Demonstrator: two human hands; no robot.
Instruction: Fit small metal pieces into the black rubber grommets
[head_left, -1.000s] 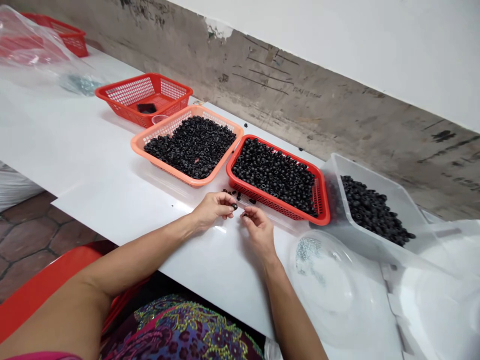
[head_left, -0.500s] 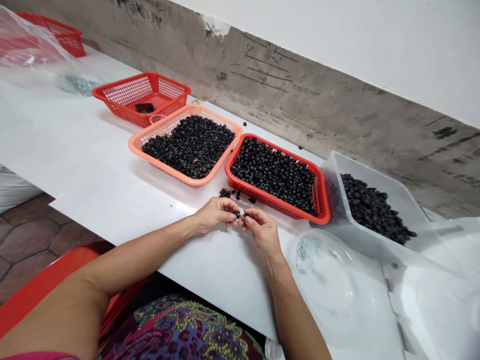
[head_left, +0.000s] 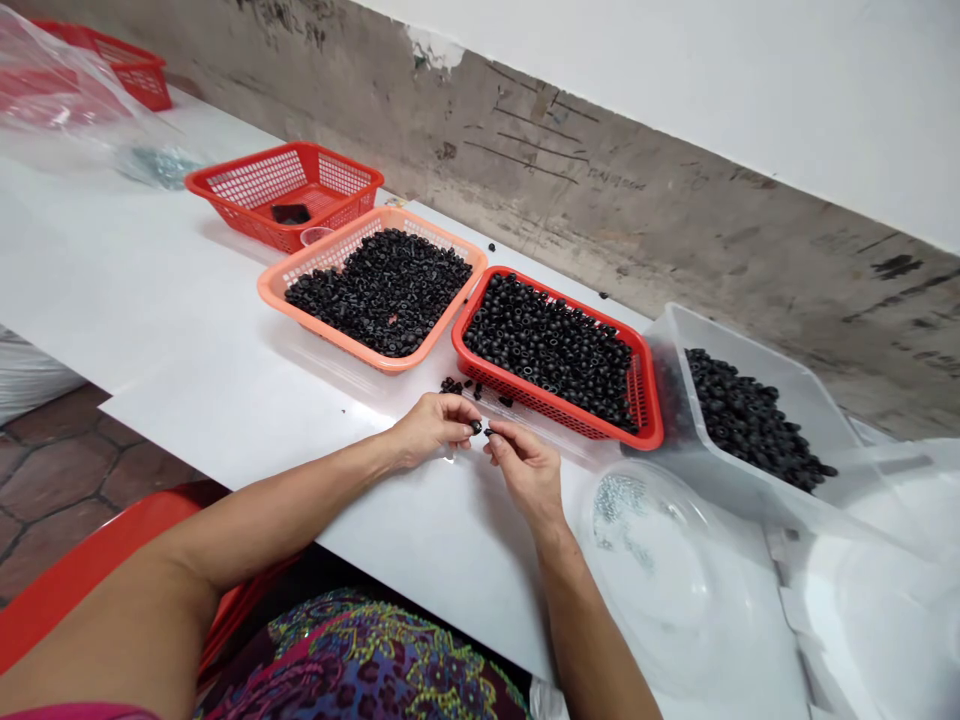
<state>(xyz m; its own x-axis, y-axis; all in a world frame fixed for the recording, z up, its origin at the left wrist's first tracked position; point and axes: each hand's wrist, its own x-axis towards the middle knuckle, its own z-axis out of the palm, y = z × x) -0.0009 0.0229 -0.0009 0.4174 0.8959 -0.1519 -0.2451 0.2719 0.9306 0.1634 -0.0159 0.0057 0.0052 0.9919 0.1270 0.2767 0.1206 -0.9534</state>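
My left hand (head_left: 431, 428) pinches a small black ring-shaped part (head_left: 476, 427) just above the white table (head_left: 225, 400). My right hand (head_left: 525, 462) is beside it, fingertips pinched on a tiny piece I cannot make out, almost touching the black part. Both hands are in front of a red basket (head_left: 645, 420) filled with black round parts. A few loose black parts (head_left: 454, 385) lie on the table just beyond my fingers.
An orange basket (head_left: 274, 288) of black parts stands left of the red one, and a nearly empty red basket (head_left: 225, 190) farther left. A clear tub (head_left: 675, 330) of black parts is at right. Clear plastic bags (head_left: 660, 560) with small metal pieces lie at front right. A wall runs behind.
My two hands came together from a small gap, met fingertip to fingertip half a second ago, and now have drawn slightly apart again.
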